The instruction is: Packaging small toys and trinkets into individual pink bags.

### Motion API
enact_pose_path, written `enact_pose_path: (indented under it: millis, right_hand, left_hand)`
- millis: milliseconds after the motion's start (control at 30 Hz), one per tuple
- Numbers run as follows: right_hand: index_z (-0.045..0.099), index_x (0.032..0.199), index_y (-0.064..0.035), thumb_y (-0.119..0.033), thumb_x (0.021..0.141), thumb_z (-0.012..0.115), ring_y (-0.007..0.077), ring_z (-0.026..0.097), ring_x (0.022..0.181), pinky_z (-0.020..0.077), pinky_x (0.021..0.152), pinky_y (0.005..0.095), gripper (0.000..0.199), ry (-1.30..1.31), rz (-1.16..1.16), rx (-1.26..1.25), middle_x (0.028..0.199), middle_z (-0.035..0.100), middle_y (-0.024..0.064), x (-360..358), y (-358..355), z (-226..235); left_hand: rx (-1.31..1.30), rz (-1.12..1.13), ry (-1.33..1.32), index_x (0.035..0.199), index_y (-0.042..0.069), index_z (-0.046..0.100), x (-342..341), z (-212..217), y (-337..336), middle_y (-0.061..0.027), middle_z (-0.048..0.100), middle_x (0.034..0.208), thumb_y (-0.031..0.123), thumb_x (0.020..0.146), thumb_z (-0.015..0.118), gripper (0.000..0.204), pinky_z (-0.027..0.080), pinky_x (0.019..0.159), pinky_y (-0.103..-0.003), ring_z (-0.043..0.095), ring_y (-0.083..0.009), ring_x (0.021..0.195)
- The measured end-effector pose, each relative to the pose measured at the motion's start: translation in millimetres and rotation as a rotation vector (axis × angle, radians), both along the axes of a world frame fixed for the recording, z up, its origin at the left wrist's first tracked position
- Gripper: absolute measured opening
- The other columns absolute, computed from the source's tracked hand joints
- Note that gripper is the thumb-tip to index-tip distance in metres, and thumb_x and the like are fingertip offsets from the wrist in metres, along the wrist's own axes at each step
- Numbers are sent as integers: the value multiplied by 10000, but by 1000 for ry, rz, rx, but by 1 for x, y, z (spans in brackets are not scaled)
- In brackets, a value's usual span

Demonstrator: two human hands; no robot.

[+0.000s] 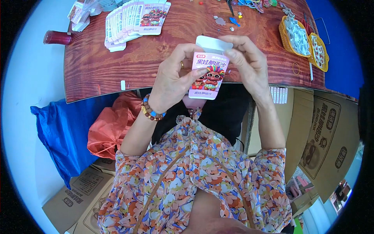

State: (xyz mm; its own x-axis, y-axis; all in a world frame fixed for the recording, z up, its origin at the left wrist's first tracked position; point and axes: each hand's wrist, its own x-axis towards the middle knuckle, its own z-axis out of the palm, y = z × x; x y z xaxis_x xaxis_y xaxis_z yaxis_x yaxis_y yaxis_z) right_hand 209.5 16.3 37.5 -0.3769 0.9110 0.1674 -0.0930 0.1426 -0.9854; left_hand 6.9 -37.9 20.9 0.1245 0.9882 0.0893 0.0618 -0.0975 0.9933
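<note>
A small pink carton [205,84] with cartoon figures on its front is held upright over the table's front edge. My left hand [173,76] is closed round its left side, the thumb pressed across the front. The carton's white top flap [214,43] stands up, raised. My right hand [248,64] pinches that flap at its right end between thumb and fingers. Whether anything is inside the carton cannot be seen. Farther off to the left, a fanned stack of flat pink cartons [126,24] lies on the reddish wooden table [156,48].
Yellow baskets [286,43] of small packets stand at the right. A dark red jar [57,38] lies at the left edge. Small trinkets, including a blue piece [234,22], are scattered at the back. Below hang red [113,124] and blue bags [64,134]; cardboard boxes [331,132] stand right.
</note>
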Motion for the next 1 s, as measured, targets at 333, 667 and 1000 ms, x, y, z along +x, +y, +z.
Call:
enact_pose_path:
  millis: [333, 667, 1000]
  right_hand:
    - [684, 1099, 23, -96, 959, 638, 104, 644, 979, 524, 872, 255, 189, -145, 209, -129, 1039, 709, 63, 14, 14, 10]
    - [723, 1090, 18, 10, 922, 631, 115, 682, 939, 538, 856, 252, 192, -411, 172, 20, 1008, 740, 78, 17, 12, 16]
    - [675, 1182, 22, 0, 895, 635, 197, 703, 1006, 546, 900, 306, 291, -483, 250, 408, 1107, 720, 126, 20, 6, 22]
  left_hand:
    - [9, -3, -76, 1228, 58, 471, 9, 0, -5, -103, 671, 1070, 16, 884, 699, 415, 564, 797, -291, 679, -151, 957]
    - [-50, -18, -44, 1248, 62, 366, 7, -6, -3, -124, 670, 1025, 68, 856, 753, 551, 558, 779, -295, 693, -180, 928]
    - [-97, -3, -209, 1323, 70, 366, 11, -8, -5, -129, 669, 1083, 27, 866, 727, 585, 550, 809, -277, 668, -138, 982]
